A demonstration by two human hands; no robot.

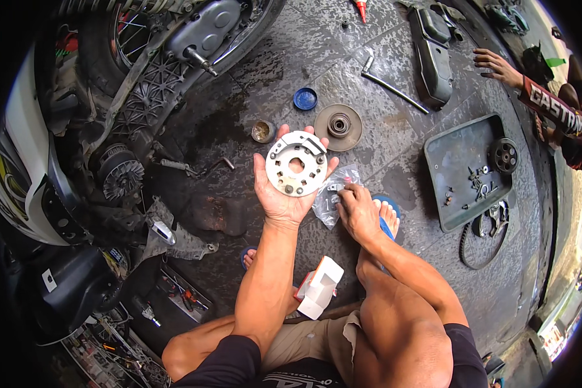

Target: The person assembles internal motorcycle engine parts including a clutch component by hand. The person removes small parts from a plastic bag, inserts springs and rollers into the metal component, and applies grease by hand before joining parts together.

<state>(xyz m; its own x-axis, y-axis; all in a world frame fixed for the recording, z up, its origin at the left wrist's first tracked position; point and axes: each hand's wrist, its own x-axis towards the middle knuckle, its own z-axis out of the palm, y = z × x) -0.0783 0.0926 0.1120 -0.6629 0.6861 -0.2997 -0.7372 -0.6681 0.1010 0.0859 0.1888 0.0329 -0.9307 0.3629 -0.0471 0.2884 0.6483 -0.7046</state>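
Note:
My left hand (282,210) is palm up, fingers spread beneath a round silvery clutch backing plate (279,169). The plate has a central hole, several pins and one dark curved pad along its upper right edge. To its right, my right hand (361,213) has its fingers curled together on the edge of a clear plastic bag (328,205). Small metal parts show through the plastic. What lies beneath those fingertips is hidden. Just beyond the plate are a grey disc with a stepped hub (349,132), a blue lid (305,99) and a small open can (262,131).
A partly dismantled scooter (129,97) takes up the left side. Right of me, a grey tray (438,174) contains bolts and a black wheel; a belt (465,252) lies beside it. A bent wrench (394,90) is farther off. Another person's hand (498,66) reaches in. An open white box (320,291) is near my legs.

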